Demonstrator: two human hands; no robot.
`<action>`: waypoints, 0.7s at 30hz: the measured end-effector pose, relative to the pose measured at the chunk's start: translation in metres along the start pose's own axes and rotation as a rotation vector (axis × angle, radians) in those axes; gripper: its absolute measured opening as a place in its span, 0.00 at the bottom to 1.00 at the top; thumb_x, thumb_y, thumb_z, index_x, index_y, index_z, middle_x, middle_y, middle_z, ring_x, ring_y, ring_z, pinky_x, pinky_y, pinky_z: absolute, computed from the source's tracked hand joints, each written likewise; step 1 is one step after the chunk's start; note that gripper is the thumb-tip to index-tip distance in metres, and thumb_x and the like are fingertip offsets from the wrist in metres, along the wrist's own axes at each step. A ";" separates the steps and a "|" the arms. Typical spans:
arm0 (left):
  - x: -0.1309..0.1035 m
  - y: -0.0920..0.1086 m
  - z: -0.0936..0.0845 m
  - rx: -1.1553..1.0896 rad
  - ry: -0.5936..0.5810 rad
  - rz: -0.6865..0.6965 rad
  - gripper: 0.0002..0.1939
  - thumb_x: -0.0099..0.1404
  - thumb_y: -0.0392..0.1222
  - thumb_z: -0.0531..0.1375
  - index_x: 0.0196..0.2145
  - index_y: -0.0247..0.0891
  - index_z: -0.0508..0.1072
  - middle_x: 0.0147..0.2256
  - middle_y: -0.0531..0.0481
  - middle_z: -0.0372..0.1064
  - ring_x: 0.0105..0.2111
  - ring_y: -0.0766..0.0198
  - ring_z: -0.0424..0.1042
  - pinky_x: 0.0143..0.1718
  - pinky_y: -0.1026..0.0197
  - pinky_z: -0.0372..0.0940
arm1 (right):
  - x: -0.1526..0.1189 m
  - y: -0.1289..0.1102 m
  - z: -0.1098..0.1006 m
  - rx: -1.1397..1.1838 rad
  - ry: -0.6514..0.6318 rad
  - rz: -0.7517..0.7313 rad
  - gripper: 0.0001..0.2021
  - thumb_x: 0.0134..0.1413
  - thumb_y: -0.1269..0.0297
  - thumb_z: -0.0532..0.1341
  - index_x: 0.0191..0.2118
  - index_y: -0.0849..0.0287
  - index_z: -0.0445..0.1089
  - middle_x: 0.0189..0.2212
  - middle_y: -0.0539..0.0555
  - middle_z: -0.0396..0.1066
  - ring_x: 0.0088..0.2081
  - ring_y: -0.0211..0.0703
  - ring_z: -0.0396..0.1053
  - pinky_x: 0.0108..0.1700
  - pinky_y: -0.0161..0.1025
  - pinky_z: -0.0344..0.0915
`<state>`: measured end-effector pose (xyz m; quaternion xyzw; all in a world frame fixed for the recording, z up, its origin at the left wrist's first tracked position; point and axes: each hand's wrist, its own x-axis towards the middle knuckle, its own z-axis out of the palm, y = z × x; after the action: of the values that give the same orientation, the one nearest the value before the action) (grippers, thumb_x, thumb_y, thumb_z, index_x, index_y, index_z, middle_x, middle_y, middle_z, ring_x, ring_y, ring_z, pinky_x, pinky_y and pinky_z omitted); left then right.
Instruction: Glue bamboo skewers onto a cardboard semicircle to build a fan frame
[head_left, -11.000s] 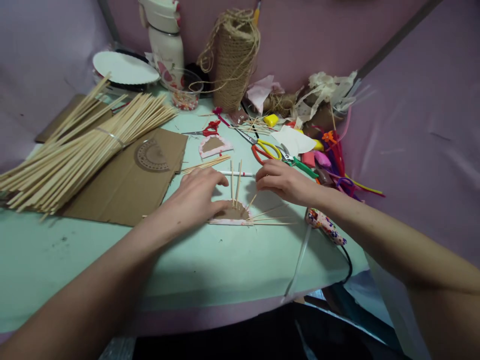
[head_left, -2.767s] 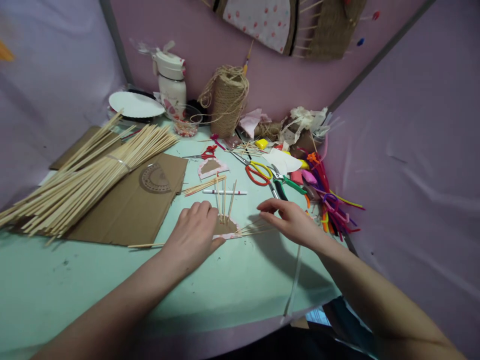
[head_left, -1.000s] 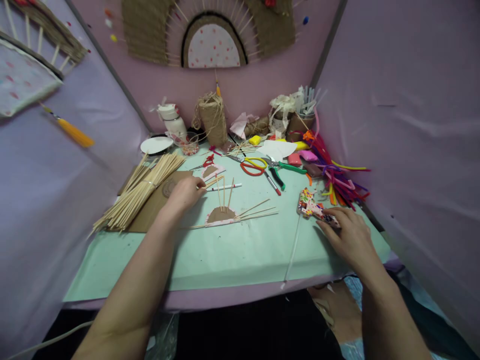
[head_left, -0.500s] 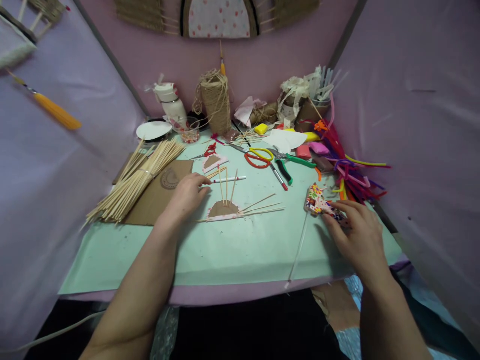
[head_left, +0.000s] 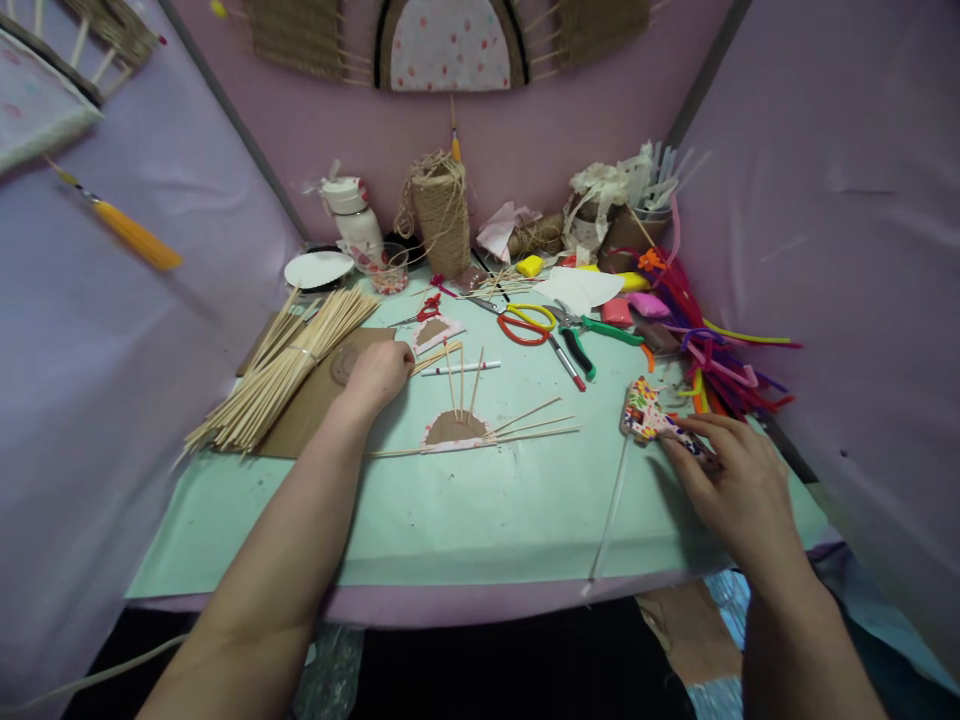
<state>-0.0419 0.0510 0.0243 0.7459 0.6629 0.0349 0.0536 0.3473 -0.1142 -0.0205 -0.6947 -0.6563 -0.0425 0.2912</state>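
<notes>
My left hand (head_left: 381, 376) is closed, its fingertips at the near end of a few short wooden sticks (head_left: 438, 358). Just right of it lies a white pen (head_left: 469, 368). My right hand (head_left: 739, 475) grips a colourful patterned glue gun (head_left: 646, 412) low over the table, with a clear glue stick (head_left: 613, 505) trailing from it towards the front edge. Between the hands rests a half-round cardboard piece (head_left: 456, 430) with a pink-white edge; thin sticks fan out from its top and right side. Behind the pen is a smaller cardboard piece (head_left: 435, 332) with a similar border.
A bundle of wooden sticks (head_left: 281, 375) lies on a brown cardboard sheet (head_left: 296, 425) at left. Scissors (head_left: 525, 322), green-handled cutters (head_left: 600, 330) and a marker (head_left: 567, 362) lie behind. Twine (head_left: 441, 215), a bottle (head_left: 356, 220) and pipe cleaners (head_left: 720, 350) line the back and right.
My left hand has drawn back slightly to the left from the pen, and its fingers have curled in at the short sticks. My right hand still holds the glue gun. The view has shifted a little.
</notes>
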 end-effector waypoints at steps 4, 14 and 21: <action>0.000 -0.004 -0.002 -0.024 0.021 -0.029 0.11 0.57 0.37 0.53 0.31 0.39 0.76 0.33 0.39 0.76 0.37 0.49 0.73 0.36 0.56 0.62 | -0.001 0.005 0.002 -0.016 -0.016 0.007 0.18 0.61 0.50 0.54 0.45 0.57 0.72 0.45 0.63 0.71 0.47 0.60 0.67 0.50 0.56 0.62; 0.001 -0.004 -0.006 -0.427 0.225 -0.153 0.06 0.59 0.41 0.54 0.34 0.41 0.68 0.33 0.48 0.73 0.33 0.59 0.72 0.35 0.61 0.63 | 0.001 0.029 0.013 -0.140 -0.135 -0.089 0.22 0.59 0.51 0.54 0.52 0.61 0.67 0.45 0.65 0.70 0.46 0.61 0.66 0.49 0.54 0.62; -0.011 0.021 -0.022 -1.140 0.154 -0.112 0.09 0.51 0.41 0.59 0.32 0.39 0.67 0.25 0.56 0.65 0.26 0.68 0.66 0.29 0.65 0.60 | 0.005 0.035 0.022 -0.151 -0.189 -0.115 0.22 0.59 0.54 0.55 0.52 0.65 0.66 0.43 0.66 0.71 0.45 0.60 0.67 0.48 0.53 0.64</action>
<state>-0.0252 0.0388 0.0487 0.5583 0.5799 0.4379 0.4003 0.3736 -0.0989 -0.0488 -0.6768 -0.7145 -0.0430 0.1722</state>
